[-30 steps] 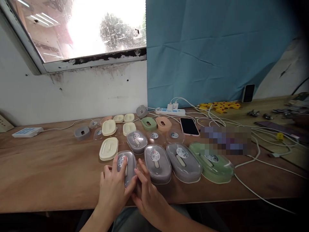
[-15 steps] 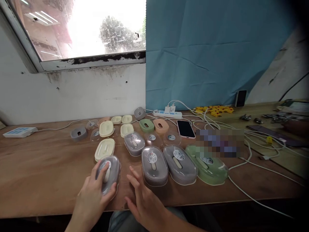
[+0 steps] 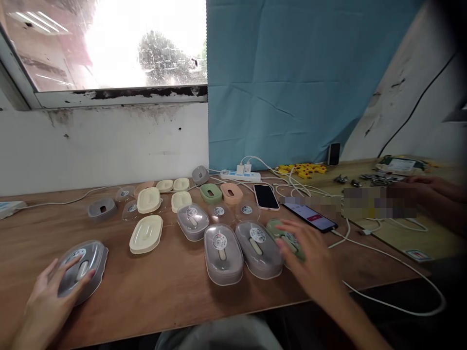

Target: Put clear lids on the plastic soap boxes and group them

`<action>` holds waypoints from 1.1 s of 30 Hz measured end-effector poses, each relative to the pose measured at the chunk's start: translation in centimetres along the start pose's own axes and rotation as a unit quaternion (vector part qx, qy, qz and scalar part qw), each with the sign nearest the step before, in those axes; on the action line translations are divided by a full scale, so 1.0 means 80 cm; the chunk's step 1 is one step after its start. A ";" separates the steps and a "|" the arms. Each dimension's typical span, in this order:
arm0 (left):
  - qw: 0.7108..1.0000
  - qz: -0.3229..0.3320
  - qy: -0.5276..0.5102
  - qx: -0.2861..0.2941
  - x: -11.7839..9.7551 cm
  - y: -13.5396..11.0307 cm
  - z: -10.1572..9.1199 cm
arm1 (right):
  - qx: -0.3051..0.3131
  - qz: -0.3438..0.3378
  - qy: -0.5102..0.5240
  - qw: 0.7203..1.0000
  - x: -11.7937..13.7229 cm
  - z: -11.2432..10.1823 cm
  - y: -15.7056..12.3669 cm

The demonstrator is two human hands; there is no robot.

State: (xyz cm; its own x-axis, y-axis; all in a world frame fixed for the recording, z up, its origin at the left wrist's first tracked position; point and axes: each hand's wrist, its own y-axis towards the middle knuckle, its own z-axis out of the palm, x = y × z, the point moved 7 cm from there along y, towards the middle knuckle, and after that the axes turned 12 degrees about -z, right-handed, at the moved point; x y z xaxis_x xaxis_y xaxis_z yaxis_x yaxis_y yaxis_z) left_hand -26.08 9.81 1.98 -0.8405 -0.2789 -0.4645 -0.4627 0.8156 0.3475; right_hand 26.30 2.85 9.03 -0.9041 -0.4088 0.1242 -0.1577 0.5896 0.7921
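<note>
At the left, my left hand (image 3: 49,304) spans a grey lidded box (image 3: 95,262), thumb and fingers on its clear cover and sides. The box has a round sticker and a cream oblong piece on top. My right hand (image 3: 312,257) reaches over a green lidded box (image 3: 273,226), fingers spread and slightly curved, hiding most of it; whether they touch it I cannot tell. Just left of it stand two large grey lidded boxes, one nearer the hand (image 3: 263,257) and one in the middle (image 3: 223,265). Behind them is a smaller grey box (image 3: 193,223).
Cream lids (image 3: 146,234), a green cover (image 3: 210,193) and a peach cover (image 3: 232,193) lie farther back. Two phones, one dark-screened (image 3: 266,197) and one lit (image 3: 310,215), lie near white cables and a power strip (image 3: 241,176). Another person's hand (image 3: 426,192) is at the right.
My left hand has moved left with the grey box, away from the others. My right hand has gone from the table's front middle to the green box. The view has turned right.
</note>
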 end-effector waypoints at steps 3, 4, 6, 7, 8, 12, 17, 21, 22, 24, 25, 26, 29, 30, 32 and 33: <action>0.996 -0.058 -0.066 0.013 -0.006 -0.013 0.000 | 0.115 0.101 0.023 0.988 -0.079 0.019 -0.025; 0.995 -0.058 -0.080 0.012 -0.010 -0.019 0.000 | 0.138 0.110 0.029 0.984 -0.088 0.024 -0.033; 0.994 -0.041 -0.097 0.005 -0.018 -0.030 0.000 | 0.169 0.106 0.034 0.979 -0.084 0.032 -0.042; 0.995 -0.028 -0.101 -0.002 -0.022 -0.036 0.001 | 0.180 0.099 0.029 0.978 -0.073 0.035 -0.044; 0.995 -0.013 -0.102 -0.006 -0.026 -0.041 0.002 | 0.195 0.089 0.026 0.976 -0.059 0.038 -0.044; 0.995 0.032 -0.090 0.006 -0.047 -0.064 0.011 | 0.254 0.036 0.023 0.966 0.001 0.057 -0.042; 0.988 0.144 -0.041 -0.046 -0.080 -0.095 0.008 | 0.260 -0.003 0.022 0.965 0.044 0.078 -0.040; 0.971 0.236 -0.035 -0.011 -0.092 -0.108 0.011 | 0.288 -0.019 0.040 0.957 0.064 0.086 -0.041; 0.968 0.248 -0.030 0.002 -0.093 -0.109 0.012 | 0.295 -0.023 0.044 0.954 0.069 0.087 -0.041; 0.965 0.261 -0.017 0.009 -0.098 -0.114 0.009 | 0.300 -0.033 0.046 0.952 0.078 0.087 -0.040; 0.965 0.263 -0.013 0.005 -0.102 -0.117 0.007 | 0.299 -0.040 0.043 0.952 0.082 0.087 -0.039; 0.964 0.265 -0.012 -0.002 -0.107 -0.121 0.004 | 0.296 -0.050 0.039 0.953 0.086 0.087 -0.037; 0.958 0.286 -0.011 -0.023 -0.127 -0.138 -0.004 | 0.294 -0.088 0.022 0.952 0.096 0.089 -0.028; 0.953 0.302 -0.002 -0.027 -0.135 -0.144 -0.005 | 0.298 -0.100 0.018 0.949 0.098 0.091 -0.025; 0.941 0.334 0.031 -0.035 -0.147 -0.154 -0.001 | 0.312 -0.112 0.012 0.943 0.102 0.095 -0.019; 0.937 0.344 0.048 -0.039 -0.151 -0.156 0.001 | 0.320 -0.113 0.010 0.941 0.104 0.097 -0.016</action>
State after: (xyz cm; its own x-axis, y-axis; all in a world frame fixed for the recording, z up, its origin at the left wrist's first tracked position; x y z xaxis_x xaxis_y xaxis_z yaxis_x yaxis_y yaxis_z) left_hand -10.11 3.05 3.16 -0.9673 0.2513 -0.0352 0.1812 0.7809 0.5978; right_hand 15.92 4.10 4.40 -0.8128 -0.5825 0.0118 -0.5567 0.7825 0.2790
